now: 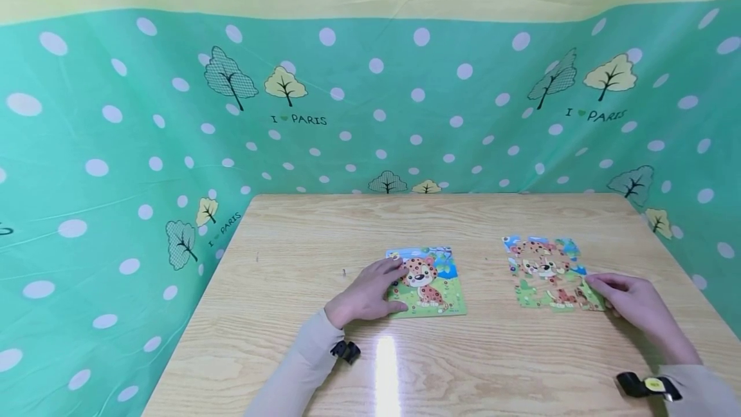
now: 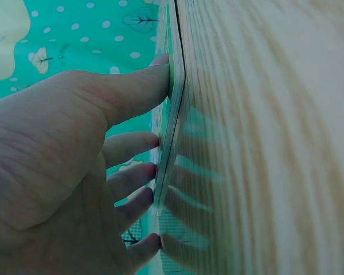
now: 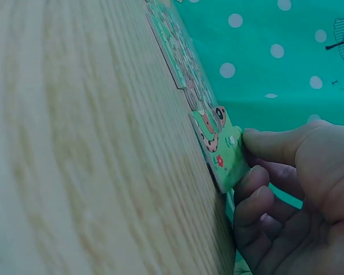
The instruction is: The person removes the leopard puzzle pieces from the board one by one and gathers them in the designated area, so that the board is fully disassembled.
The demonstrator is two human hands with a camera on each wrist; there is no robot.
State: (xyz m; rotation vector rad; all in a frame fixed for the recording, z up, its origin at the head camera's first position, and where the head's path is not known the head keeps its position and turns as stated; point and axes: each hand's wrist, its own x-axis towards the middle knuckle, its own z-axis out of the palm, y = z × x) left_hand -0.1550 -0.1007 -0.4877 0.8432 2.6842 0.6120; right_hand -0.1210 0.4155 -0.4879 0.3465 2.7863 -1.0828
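Head view. Wooden table (image 1: 289,340) before a green dotted curtain (image 1: 116,147). Near centre lies a picture board (image 1: 431,282) showing a spotted cub, flat on the wood. Left hand (image 1: 367,295) rests on the board's left edge, fingers spread and fairly straight, pressing rather than gripping. Well apart to the right lies a jigsaw (image 1: 547,272) of the same picture, its pieces loosely fitted with gaps showing. Right hand (image 1: 628,298) sits at the jigsaw's near right corner, fingers curled onto a corner piece (image 1: 593,301).

Left wrist view. Board (image 2: 173,114) seen edge-on: thin, flat, lying flush on the table (image 2: 264,143). Fingertips (image 2: 155,74) touch its face and edge, spread apart; nothing is pinched.

Right wrist view. Thumb and fingers (image 3: 269,146) pinch the green corner piece (image 3: 223,152), which stands slightly off the table (image 3: 74,143); the other pieces (image 3: 180,57) lie flat beyond.

Handling, judged: pieces look light, stiff, thin card or foam, with little to catch; best taken at an outer edge, or slid to the table edge. Loose neighbours will likely shift if nudged.
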